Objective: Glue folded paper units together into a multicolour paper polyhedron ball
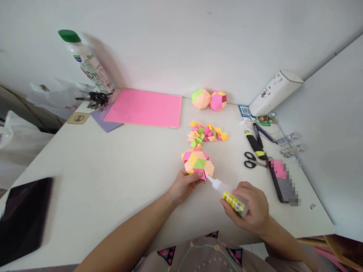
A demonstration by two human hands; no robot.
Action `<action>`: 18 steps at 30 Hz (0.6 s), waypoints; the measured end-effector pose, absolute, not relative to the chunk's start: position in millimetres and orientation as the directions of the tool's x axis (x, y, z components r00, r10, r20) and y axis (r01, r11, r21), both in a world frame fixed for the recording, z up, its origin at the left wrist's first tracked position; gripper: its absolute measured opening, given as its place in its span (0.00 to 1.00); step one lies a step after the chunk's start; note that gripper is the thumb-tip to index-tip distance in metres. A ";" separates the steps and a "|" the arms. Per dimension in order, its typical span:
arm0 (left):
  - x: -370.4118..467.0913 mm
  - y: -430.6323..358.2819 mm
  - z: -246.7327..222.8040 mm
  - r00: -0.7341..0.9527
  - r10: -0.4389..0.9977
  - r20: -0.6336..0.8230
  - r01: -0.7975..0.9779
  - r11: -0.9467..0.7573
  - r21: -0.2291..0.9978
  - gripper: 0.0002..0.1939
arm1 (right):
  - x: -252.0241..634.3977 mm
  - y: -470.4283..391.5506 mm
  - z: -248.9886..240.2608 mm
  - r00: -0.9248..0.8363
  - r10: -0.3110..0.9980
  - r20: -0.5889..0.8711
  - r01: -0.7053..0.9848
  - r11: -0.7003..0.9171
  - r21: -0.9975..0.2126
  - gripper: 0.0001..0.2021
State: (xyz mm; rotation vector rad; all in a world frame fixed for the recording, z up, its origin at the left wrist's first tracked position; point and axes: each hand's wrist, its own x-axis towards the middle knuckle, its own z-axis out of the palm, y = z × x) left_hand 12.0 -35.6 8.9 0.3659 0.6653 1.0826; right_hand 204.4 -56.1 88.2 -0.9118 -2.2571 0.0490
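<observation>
My left hand (184, 185) is closed on a partly built paper ball (197, 162) of pink, yellow, green and peach folded facets, thumb pressed on a pink unit near its lower edge. Wrapped in my right hand (252, 207) is a clear glue bottle (233, 200) with a yellow label. It tilts so that its white nozzle reaches the ball's lower right edge; whether the tip touches the paper I cannot tell. Just behind the ball lies a loose pile of small folded paper pieces (207, 133). Two finished-looking paper balls (201, 99) sit side by side against the wall.
Pink paper sheets (144, 107) lie at the back, beside a tall bottle with a green cap (90, 62). On the right are scissors (253, 160), a utility knife (255, 145), a phone (280, 181) and a white box (275, 92). A black tablet (25, 215) rests at left.
</observation>
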 end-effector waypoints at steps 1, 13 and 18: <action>12.2 -35.5 8.4 0.300 0.899 -0.319 -0.689 0.435 0.579 0.06 | 204.3 -56.9 88.0 -0.511 0.623 0.592 0.606 0.750 -0.266 0.14; 12.5 -34.4 8.2 0.314 0.890 -0.331 -0.670 0.455 0.587 0.06 | 200.5 -57.8 92.5 -0.465 0.705 0.536 0.623 0.690 -0.367 0.13; 12.6 -34.9 7.4 0.311 0.887 -0.340 -0.669 0.459 0.585 0.07 | 201.5 -58.5 92.2 -0.433 0.751 0.498 0.631 0.647 -0.428 0.12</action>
